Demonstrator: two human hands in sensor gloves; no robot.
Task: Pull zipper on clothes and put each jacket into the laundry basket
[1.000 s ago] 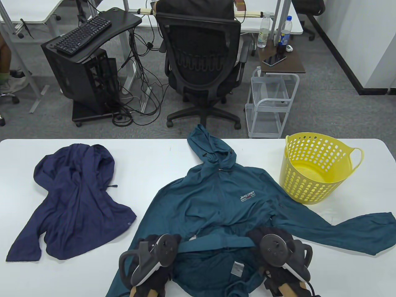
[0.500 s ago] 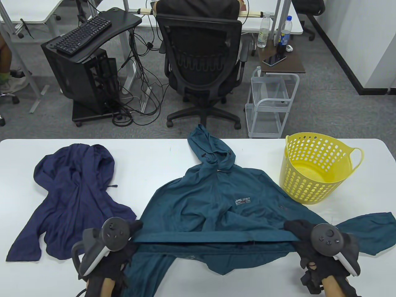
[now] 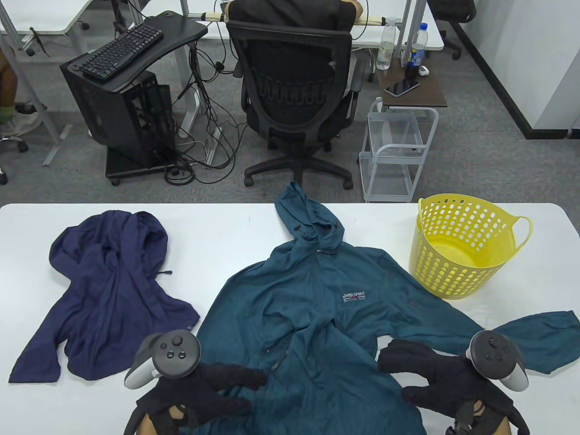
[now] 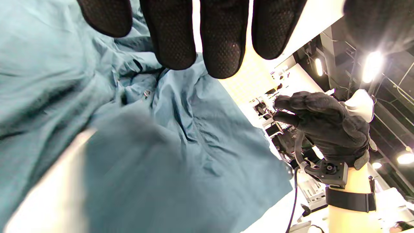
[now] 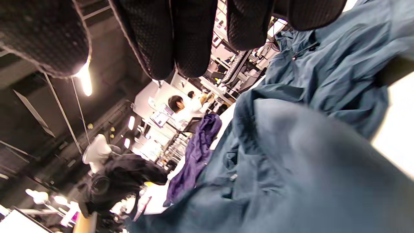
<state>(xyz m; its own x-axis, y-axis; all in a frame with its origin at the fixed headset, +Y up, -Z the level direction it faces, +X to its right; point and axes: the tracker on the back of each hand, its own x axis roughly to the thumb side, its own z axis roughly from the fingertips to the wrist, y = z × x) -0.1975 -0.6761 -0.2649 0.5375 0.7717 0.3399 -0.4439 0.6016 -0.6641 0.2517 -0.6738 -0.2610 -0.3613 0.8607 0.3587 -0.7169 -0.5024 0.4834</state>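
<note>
A teal hooded jacket (image 3: 317, 308) lies spread front-up in the middle of the white table (image 3: 226, 226), hood toward the far edge, one sleeve stretched out to the right. A navy jacket (image 3: 108, 290) lies crumpled at the left. The yellow laundry basket (image 3: 457, 247) stands at the right and holds nothing. My left hand (image 3: 217, 389) rests with straight fingers on the teal jacket's lower left part. My right hand (image 3: 421, 374) hovers with spread fingers by the jacket's lower right edge. Neither hand holds anything. The left wrist view shows the teal cloth (image 4: 194, 139) under my fingers (image 4: 223, 38).
An office chair (image 3: 294, 90), a wire trolley (image 3: 394, 149) and a computer stand (image 3: 127, 104) are on the floor beyond the table's far edge. Bare table shows between the two jackets and around the basket.
Both hands have let go of the teal jacket's hem, which they held stretched between them. The lower part now lies flat, and the hands have moved inward with fingers straightened.
</note>
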